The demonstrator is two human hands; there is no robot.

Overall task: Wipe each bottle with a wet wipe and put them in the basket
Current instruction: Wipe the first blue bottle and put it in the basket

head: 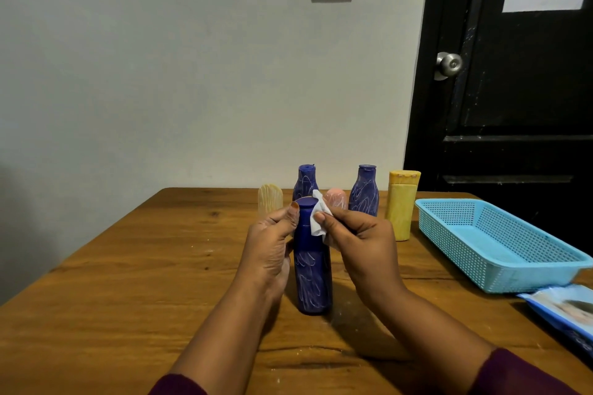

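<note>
A dark blue bottle (313,269) with white scribbles stands upright on the wooden table (134,266) in front of me. My left hand (271,247) grips its left side near the neck. My right hand (359,240) pinches a white wet wipe (317,221) against the right of the cap. Behind stand two more scribbled blue bottles (305,182) (365,191), a pale cream bottle (270,200), a pink bottle (337,198) partly hidden by the wipe, and a yellow bottle (401,204). A light blue mesh basket (500,247) with nothing in it lies to the right.
A blue wet wipe pack (564,311) lies at the table's right edge, just in front of the basket. A black door (513,90) with a metal knob stands behind the basket. The grey wall rises behind the table's far edge.
</note>
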